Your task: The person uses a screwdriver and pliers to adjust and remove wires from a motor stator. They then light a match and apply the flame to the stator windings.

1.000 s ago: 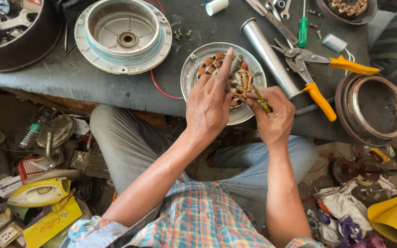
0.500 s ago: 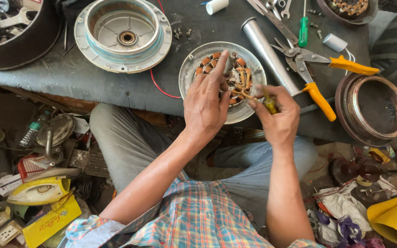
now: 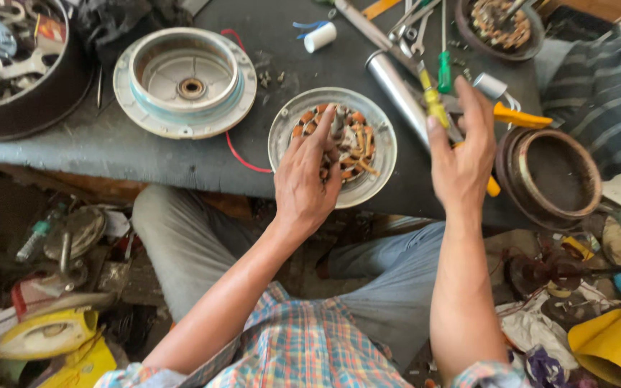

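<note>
A round metal motor housing [image 3: 386, 144] lies on the dark bench [image 3: 145, 158], holding a stator with copper windings [image 3: 357, 140]. My left hand [image 3: 307, 179] rests over its near left side, fingertips spread on the windings and gripping nothing. My right hand [image 3: 465, 154] is raised to the right of the housing. Its thumb and fingers pinch a small yellow-handled tool [image 3: 435, 106] that points up and away. Both hands are apart from each other.
A second pale housing [image 3: 185, 82] with a red wire [image 3: 238, 151] sits at left. A metal tube [image 3: 397, 90], a green screwdriver [image 3: 444, 70] and yellow-handled pliers [image 3: 522, 116] lie behind my right hand. A rusty round cover [image 3: 548, 172] lies right, a dark parts bowl [image 3: 30, 108] far left. Clutter covers the floor.
My right hand has lifted off the stator and moved right and up with the yellow-handled tool. My left hand stays on the windings.
</note>
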